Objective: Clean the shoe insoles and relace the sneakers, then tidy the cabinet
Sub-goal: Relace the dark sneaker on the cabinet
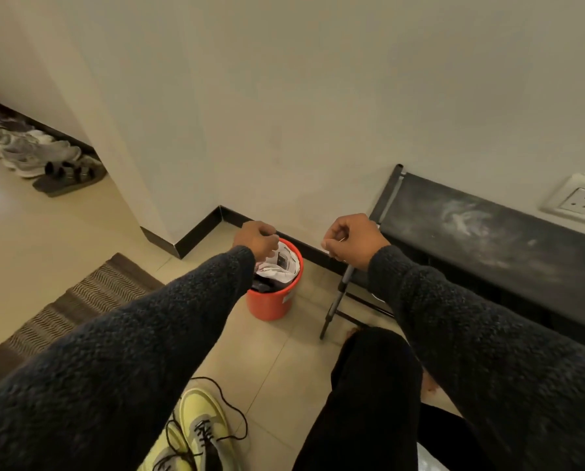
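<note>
Head view: both hands, left (pixel 255 240) and right (pixel 354 240), seemingly pinch lace ends above the half-laced yellow sneaker (pixel 204 433); relacing unfinished.

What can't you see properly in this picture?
- Head view: whatever the left hand and right hand pinch is too thin to tell.
- The red bucket: crumpled paper and the left sleeve hide what is inside.
- The yellow sneakers: cut off by the bottom edge.
- The shoes by the wall: blurred, too small to count.

hands (pixel 255 241) (pixel 354 241) curled, raised | red bin (pixel 272 302) | yellow sneaker (pixel 204 421)
</note>
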{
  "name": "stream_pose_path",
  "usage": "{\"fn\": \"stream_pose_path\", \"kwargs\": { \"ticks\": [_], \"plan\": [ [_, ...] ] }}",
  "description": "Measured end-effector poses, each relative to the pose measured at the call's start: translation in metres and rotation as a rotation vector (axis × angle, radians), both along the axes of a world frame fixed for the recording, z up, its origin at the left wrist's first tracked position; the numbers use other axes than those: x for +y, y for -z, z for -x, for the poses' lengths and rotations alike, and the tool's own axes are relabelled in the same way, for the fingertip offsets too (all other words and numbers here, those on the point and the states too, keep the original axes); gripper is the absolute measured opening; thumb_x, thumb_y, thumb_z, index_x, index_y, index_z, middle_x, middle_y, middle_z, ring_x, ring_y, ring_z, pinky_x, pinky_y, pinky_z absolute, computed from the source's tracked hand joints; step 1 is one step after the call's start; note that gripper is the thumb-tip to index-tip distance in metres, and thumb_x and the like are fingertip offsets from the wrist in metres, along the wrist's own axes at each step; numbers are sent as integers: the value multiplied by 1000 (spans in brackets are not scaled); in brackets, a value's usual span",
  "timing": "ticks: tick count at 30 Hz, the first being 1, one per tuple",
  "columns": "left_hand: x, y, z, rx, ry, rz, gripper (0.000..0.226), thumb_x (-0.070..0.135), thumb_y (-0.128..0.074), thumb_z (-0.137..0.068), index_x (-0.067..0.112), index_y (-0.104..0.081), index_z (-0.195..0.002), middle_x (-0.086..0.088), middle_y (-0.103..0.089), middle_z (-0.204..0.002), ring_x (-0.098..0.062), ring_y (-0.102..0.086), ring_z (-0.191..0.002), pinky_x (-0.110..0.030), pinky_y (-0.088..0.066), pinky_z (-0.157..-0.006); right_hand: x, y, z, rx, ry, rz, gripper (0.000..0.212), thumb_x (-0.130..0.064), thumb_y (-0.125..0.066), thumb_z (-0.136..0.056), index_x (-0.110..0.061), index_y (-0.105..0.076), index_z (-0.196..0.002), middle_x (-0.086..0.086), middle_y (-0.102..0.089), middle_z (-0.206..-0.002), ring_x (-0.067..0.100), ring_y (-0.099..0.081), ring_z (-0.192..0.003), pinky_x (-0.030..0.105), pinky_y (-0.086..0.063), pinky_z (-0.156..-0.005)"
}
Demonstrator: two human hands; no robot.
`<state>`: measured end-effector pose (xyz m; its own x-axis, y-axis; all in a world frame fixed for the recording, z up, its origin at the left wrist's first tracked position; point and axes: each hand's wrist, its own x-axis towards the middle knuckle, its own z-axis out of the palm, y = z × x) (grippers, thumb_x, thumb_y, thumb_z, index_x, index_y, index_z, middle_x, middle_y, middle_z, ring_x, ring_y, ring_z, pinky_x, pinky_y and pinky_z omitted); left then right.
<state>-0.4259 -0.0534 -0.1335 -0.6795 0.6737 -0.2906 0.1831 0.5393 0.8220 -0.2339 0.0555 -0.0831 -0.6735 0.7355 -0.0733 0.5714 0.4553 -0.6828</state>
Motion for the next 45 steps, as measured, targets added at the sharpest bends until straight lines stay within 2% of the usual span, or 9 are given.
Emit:
{"fn": "stream_pose_path", "kwargs": {
  "ticks": [4, 12, 16, 21, 26, 29, 37, 42, 45],
  "plan": [
    [-1, -41, -42, 94, 180, -50, 20, 20, -66, -94, 15, -68, -113, -5, -77, -89, -11, -72, -76, -19, -54, -58, -12, -31, -29, 2, -3, -91, 7, -20, -77, -83, -18, -72, -80, -3, -72, -76, 12, -70, -74, 31, -62, -72],
    [17, -147, -174, 293, 534, -244, 15, 21, -66, -92, 18, -72, -105, 0, -75, -84, -13, -74, -71, -13, -49, -51, -27, -113, -155, -12, 147, -264, 8, -18, -77, -82, -18, -71, -77, -4, -70, -75, 13, -68, -75, 30, -58, -71],
    [31, -169, -242, 310, 700, -279, 17, 22, -68, -92, 16, -71, -107, 1, -77, -80, -9, -74, -73, -24, -60, -71, -39, -138, -232, -16, 275, -293, 10, -18, -78, -83, -19, -69, -77, -3, -70, -77, 12, -67, -74, 27, -57, -71],
    [47, -190, -358, 355, 999, -311, 15, 23, -67, -95, 17, -70, -108, 1, -77, -82, -10, -73, -70, -24, -59, -69, -67, -165, -359, -75, 495, -340, 7, -19, -77, -82, -18, -71, -79, -4, -71, -80, 9, -66, -76, 23, -55, -71],
    [46, -194, -476, 392, 1237, -375, 17, 22, -69, -90, 17, -74, -105, 2, -77, -85, -13, -74, -79, -32, -60, -81, -112, -173, -470, -146, 747, -365, 5, -14, -76, -82, -15, -73, -78, -1, -71, -77, 13, -67, -74, 29, -56, -69],
    [31, -189, -536, 379, 1348, -367, 16, 21, -71, -85, 18, -76, -100, 2, -76, -85, -16, -73, -79, -29, -60, -75, -147, -167, -522, -204, 865, -366, 4, -15, -75, -82, -11, -75, -82, 1, -71, -79, 16, -66, -76, 30, -54, -70],
    [14, -140, -665, 369, 1638, -293, 14, 27, -71, -88, 25, -74, -102, 4, -77, -85, -8, -73, -81, -29, -59, -84, -200, -102, -622, -253, 1116, -203, 7, -16, -76, -82, -15, -72, -77, -2, -68, -75, 11, -61, -69, 25, -49, -68],
    [20, -72, -720, 363, 1724, -153, 14, 26, -70, -91, 23, -74, -104, 5, -75, -82, -2, -68, -68, -8, -46, -54, -196, -26, -669, -241, 1216, -20, 15, -18, -77, -84, -18, -67, -72, -7, -63, -68, 13, -63, -70, 29, -52, -70],
    [19, -10, -740, 359, 1758, 8, 11, 25, -70, -91, 20, -72, -101, 3, -76, -78, -7, -71, -65, -14, -51, -55, -197, 40, -684, -217, 1270, 147, 10, -16, -77, -83, -12, -70, -77, 1, -70, -74, 17, -68, -74, 34, -58, -73]
  ]
}}
